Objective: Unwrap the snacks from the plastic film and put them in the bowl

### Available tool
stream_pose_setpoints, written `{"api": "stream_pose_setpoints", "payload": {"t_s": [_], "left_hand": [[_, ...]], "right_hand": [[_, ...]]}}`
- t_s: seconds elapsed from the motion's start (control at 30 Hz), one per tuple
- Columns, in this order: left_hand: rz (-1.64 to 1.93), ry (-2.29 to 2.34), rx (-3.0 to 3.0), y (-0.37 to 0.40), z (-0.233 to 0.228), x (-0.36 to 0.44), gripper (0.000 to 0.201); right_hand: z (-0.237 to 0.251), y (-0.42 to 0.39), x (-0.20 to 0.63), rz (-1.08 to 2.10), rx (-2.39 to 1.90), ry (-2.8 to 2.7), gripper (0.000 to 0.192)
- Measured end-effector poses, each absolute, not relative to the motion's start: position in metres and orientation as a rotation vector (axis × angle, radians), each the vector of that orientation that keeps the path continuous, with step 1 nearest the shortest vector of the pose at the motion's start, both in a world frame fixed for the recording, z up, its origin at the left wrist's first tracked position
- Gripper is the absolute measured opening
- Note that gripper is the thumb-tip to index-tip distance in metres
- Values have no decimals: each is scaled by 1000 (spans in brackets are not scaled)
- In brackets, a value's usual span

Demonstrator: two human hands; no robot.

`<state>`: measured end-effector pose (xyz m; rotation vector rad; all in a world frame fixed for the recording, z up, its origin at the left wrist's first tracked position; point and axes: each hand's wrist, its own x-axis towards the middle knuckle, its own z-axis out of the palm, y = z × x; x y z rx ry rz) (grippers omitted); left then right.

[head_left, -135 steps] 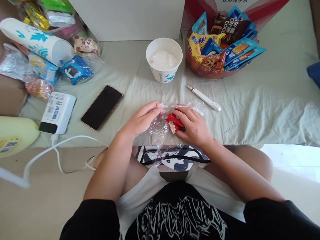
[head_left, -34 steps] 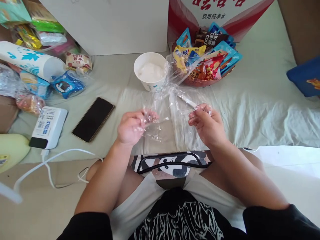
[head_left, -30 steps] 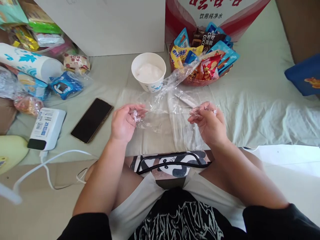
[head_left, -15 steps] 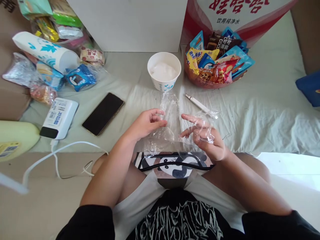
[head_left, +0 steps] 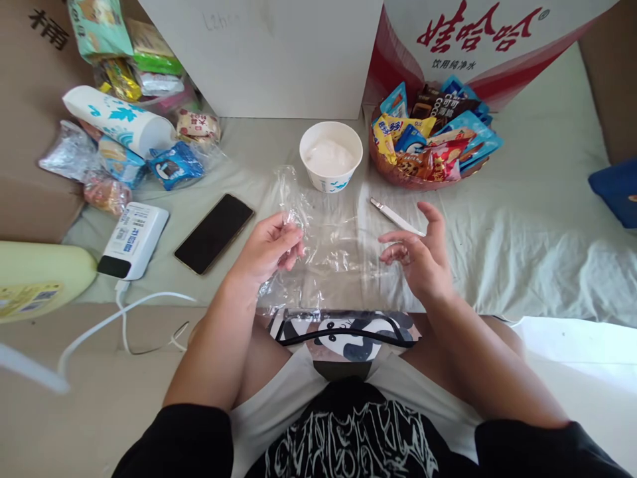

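Note:
In my left hand (head_left: 276, 249) the fingers are closed on crumpled clear plastic film (head_left: 338, 245), whose edge bunches at the fingertips. The film spreads over the cloth between my hands, and whether it is a bag or a flat sheet I cannot tell. My right hand (head_left: 421, 255) is above the right side of the film, thumb and fingers apart, holding nothing. Just beyond its fingertips lies a slim white tool (head_left: 395, 216) with a metal tip. A white paper bowl (head_left: 331, 182) with a blue pattern and white contents stands behind the film.
Packaged snacks fill a bowl (head_left: 385, 171) at the back right. Large cartons (head_left: 279, 66) stand behind. On the left are a phone (head_left: 213, 234), a white power bank (head_left: 134, 239) with a cable (head_left: 94, 332), a paper cup stack (head_left: 119, 123) and more snack packs (head_left: 176, 166).
The plastic has come away from around my right hand and now spreads out leftward. My left hand has moved left and closed on it; the right thumb and fingers have spread.

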<state>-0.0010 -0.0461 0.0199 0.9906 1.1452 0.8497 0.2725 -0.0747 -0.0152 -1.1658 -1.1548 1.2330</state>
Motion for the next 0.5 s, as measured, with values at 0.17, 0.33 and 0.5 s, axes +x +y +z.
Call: {"api": "stream_pose_setpoints", "payload": {"t_s": [0.17,0.33,0.5], "left_hand": [[967,1164,937,-42,16,-7,56],[1218,1240,896,-38,9,-18,54],[1391,1206,915,-42,7,-20,47]], "right_hand": [[-7,-69,271,1212,-1193,-1160,26],[-3,-62,282,1096,-1237,-1057,24],[-3,-60,292,1055,-1157,-1231,50]]}}
